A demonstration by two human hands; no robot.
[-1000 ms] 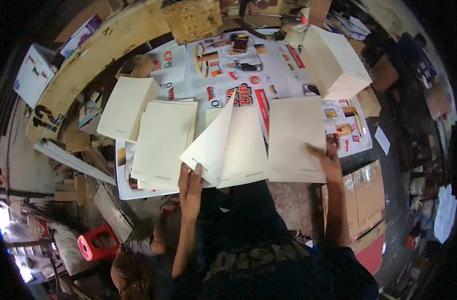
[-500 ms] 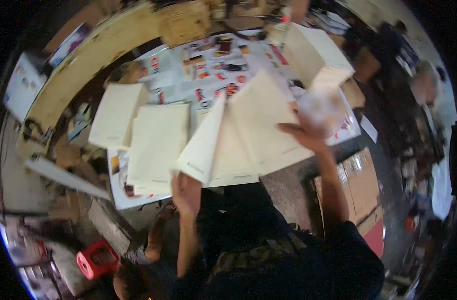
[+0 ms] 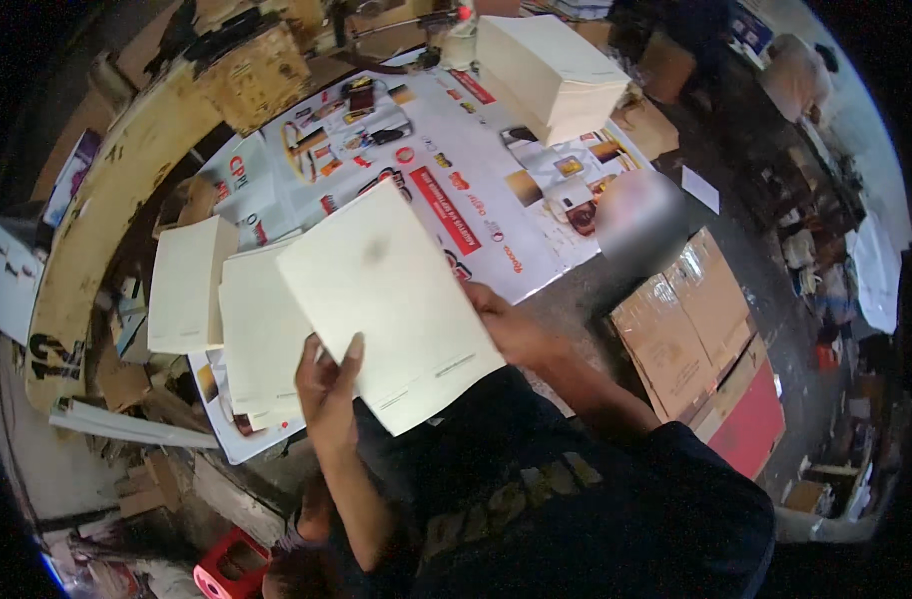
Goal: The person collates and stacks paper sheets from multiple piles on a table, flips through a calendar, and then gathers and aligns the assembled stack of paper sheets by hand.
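mid-frame, the left hand (image 3: 328,391) pinches cream sheets (image 3: 391,290), the right hand (image 3: 519,329) hides its hold; light pressure should prevent creases.

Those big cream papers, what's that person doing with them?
The person is handling cream paper with both hands, over the near edge of a colourful printed sheet. The left hand has its thumb on the paper's front; the right hand is at its right edge, fingers partly hidden. A low pile lies to the left, a taller stack beside that, and a big stack sits farther off.
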